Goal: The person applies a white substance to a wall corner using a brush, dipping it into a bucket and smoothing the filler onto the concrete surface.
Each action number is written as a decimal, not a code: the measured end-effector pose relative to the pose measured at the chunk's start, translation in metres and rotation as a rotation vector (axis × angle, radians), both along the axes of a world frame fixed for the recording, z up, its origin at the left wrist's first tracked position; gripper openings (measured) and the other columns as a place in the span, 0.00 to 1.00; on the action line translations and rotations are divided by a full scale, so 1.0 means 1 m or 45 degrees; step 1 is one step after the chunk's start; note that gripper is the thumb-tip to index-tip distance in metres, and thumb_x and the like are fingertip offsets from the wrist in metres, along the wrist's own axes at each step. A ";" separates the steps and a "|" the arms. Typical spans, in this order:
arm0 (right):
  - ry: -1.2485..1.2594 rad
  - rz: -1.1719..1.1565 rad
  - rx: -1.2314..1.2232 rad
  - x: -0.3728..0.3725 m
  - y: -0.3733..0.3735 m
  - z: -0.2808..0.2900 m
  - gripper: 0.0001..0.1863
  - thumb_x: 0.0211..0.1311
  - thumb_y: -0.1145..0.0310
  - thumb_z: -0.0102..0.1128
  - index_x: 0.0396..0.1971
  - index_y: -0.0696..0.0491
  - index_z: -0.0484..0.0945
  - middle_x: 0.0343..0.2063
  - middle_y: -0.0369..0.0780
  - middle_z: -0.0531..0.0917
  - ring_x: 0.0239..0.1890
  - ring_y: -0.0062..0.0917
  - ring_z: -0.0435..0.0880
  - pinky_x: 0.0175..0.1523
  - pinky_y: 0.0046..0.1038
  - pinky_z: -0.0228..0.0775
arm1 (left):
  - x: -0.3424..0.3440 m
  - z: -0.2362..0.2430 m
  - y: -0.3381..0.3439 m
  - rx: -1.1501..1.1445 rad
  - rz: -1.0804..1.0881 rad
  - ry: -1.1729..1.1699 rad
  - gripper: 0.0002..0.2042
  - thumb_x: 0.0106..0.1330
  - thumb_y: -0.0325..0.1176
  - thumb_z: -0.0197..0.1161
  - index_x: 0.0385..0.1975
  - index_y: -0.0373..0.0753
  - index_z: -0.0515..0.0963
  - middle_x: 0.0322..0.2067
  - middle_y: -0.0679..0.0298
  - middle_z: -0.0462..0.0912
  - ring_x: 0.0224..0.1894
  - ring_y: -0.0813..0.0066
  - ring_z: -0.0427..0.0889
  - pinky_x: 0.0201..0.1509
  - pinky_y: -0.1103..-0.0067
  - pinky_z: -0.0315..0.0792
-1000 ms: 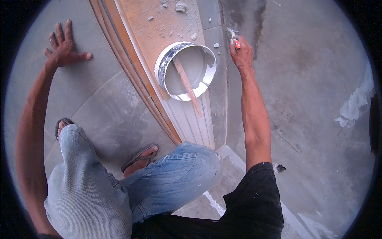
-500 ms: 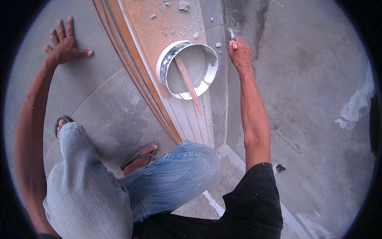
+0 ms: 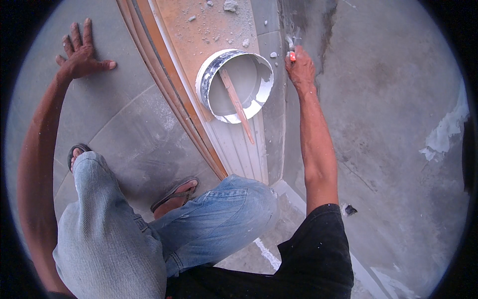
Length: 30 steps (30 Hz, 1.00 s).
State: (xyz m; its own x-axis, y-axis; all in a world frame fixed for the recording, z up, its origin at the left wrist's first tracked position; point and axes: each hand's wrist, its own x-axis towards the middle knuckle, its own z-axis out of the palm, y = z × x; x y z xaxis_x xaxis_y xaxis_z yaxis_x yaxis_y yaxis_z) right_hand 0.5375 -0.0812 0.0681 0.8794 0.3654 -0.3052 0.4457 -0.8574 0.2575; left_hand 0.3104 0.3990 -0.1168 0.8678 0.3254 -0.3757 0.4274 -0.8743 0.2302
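Observation:
My left hand point(image 3: 82, 57) lies spread, fingers apart, on the grey tiled surface point(image 3: 114, 104) at upper left. My right hand point(image 3: 300, 70) grips a small brush point(image 3: 292, 56) with a red-orange handle, its pale tip at the seam where the grey wall point(image 3: 378, 99) meets a narrow tiled strip point(image 3: 266, 45). Just left of that hand stands a shallow white tub point(image 3: 203, 84) smeared dark and white, with pale grey liquid inside and a flat wooden stick point(image 3: 234, 102) slanting over its near rim.
The tub sits on an orange-and-white threshold point(image 3: 184, 30) with long grooves and scattered rubble point(image 3: 230, 6). My bent knees point(image 3: 219, 219) and sandalled feet point(image 3: 179, 194) fill the lower left. A small dark hole point(image 3: 350, 210) is in the grey wall at lower right.
My right hand and the brush have shifted slightly along the seam. The view has drifted a little; my left hand stays spread in place.

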 end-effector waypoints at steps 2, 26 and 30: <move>-0.005 0.001 0.014 -0.002 0.000 0.001 0.15 0.52 0.65 0.59 0.39 0.55 0.69 0.33 0.51 0.78 0.37 0.48 0.78 0.40 0.45 0.70 | 0.005 0.004 0.000 0.024 -0.005 0.125 0.66 0.28 0.70 0.68 0.67 0.60 0.28 0.68 0.54 0.24 0.67 0.40 0.24 0.59 0.34 0.34; -0.006 -0.039 0.015 -0.013 -0.011 0.002 0.14 0.53 0.66 0.57 0.38 0.55 0.70 0.31 0.51 0.78 0.36 0.48 0.78 0.40 0.45 0.69 | 0.007 0.005 0.001 0.051 -0.019 0.200 0.66 0.29 0.70 0.68 0.67 0.60 0.28 0.68 0.53 0.24 0.67 0.40 0.24 0.58 0.34 0.34; -0.008 -0.047 0.000 -0.015 -0.013 0.002 0.13 0.53 0.66 0.56 0.36 0.56 0.70 0.31 0.52 0.78 0.36 0.49 0.78 0.40 0.45 0.69 | 0.013 0.012 -0.001 0.072 -0.022 0.296 0.66 0.29 0.70 0.68 0.67 0.60 0.28 0.68 0.53 0.24 0.67 0.40 0.24 0.58 0.34 0.34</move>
State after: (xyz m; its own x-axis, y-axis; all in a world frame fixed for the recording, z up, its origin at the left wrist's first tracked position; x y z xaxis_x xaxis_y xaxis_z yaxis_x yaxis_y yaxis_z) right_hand 0.5223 -0.0944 0.0701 0.8943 0.3325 -0.2995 0.4119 -0.8732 0.2605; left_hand 0.3234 0.3978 -0.1043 0.7655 0.3377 -0.5476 0.4483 -0.8905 0.0775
